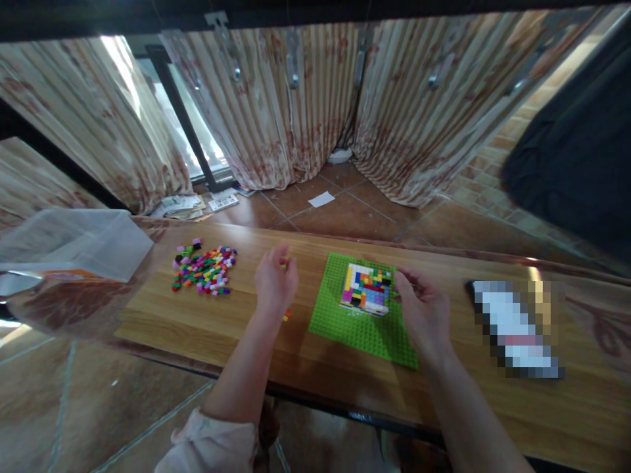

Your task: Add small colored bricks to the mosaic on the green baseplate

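Observation:
A green studded baseplate (pixel 345 322) lies on the wooden table (pixel 197 328). On it stands a flat build of small coloured bricks (pixel 366 289) with a white border. My right hand (pixel 419 302) rests at the build's right edge, fingers curled toward it. My left hand (pixel 275 279) hovers left of the baseplate, fingers pinched on a small yellow brick (pixel 284 265). A loose small brick (pixel 286 316) lies on the table by my left wrist. A pile of loose coloured bricks (pixel 204 269) sits farther left.
A clear plastic container (pixel 73 246) stands at the table's left end. A blurred-out flat object (pixel 517 328) lies at the right. Behind the table are a tiled floor, curtains (pixel 296 105) and papers on the floor (pixel 321 199). A dark shape (pixel 576 151) hangs at upper right.

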Action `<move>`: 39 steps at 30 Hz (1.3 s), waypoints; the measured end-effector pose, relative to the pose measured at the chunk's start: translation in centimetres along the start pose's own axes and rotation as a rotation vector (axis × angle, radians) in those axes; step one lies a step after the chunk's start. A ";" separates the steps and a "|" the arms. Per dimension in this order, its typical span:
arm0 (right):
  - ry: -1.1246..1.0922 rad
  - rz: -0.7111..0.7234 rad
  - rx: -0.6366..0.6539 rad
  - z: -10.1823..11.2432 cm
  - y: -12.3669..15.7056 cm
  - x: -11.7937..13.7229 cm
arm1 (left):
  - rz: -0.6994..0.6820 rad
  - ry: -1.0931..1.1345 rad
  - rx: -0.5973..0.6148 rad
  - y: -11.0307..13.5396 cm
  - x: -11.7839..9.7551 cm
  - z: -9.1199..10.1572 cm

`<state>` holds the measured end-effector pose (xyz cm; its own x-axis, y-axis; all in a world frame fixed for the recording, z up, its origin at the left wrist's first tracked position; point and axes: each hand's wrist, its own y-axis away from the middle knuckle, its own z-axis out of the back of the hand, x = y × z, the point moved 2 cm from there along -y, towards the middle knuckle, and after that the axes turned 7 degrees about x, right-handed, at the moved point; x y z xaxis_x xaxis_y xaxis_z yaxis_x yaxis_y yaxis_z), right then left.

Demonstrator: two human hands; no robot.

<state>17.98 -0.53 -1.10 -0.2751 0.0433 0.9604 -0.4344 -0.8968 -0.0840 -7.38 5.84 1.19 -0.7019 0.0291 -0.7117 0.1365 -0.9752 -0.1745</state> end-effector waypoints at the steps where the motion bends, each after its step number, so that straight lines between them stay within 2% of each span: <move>1: -0.010 0.002 -0.002 0.0 0.0 0.0 | 0.000 -0.115 -0.009 -0.5 0.6 0.4; 3: -0.028 0.003 0.000 0.0 -0.1 -0.1 | -0.010 -0.281 0.004 -1.2 1.4 0.8; 6: -0.034 -0.002 0.003 0.0 -0.2 -0.1 | -0.022 -0.396 0.069 -1.4 2.2 0.4; 10: -0.025 0.000 -0.012 0.1 -0.1 0.1 | -0.005 -0.430 0.116 -1.5 2.3 -0.2; 14: -0.037 0.021 -0.057 0.5 -0.3 0.6 | -0.014 -0.393 0.080 -1.7 1.8 0.1; 17: -0.069 0.047 -0.132 0.9 -0.3 1.2 | -0.079 -0.207 0.022 -1.5 0.7 0.3; 20: -0.065 0.171 -0.166 0.9 0.3 2.6 | -0.106 0.221 0.015 -0.3 -1.2 -0.1; 23: 0.013 0.363 -0.045 0.3 1.9 4.6 | -0.046 0.668 0.076 1.9 -3.1 -1.3; 25: 0.075 0.470 0.117 -0.6 3.3 5.7 | -0.050 0.812 0.166 3.4 -4.2 -2.2; 27: 0.084 0.532 0.231 -1.3 4.4 6.2 | -0.068 0.897 0.247 4.6 -5.0 -2.9; 29: 0.078 0.568 0.270 -1.9 5.1 6.3 | -0.069 0.970 0.318 5.4 -5.3 -3.4; 32: 0.072 0.575 0.247 -2.1 5.1 6.1 | -0.042 1.038 0.381 5.8 -5.4 -3.6; 39: 0.053 0.569 0.213 -1.4 4.6 5.9 | -0.062 1.036 0.425 5.7 -5.7 -3.7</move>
<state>13.12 -3.78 3.75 -0.4583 -0.4516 0.7655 -0.0268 -0.8539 -0.5198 0.00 0.98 1.72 0.2482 0.0560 -0.9671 -0.2673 -0.9556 -0.1240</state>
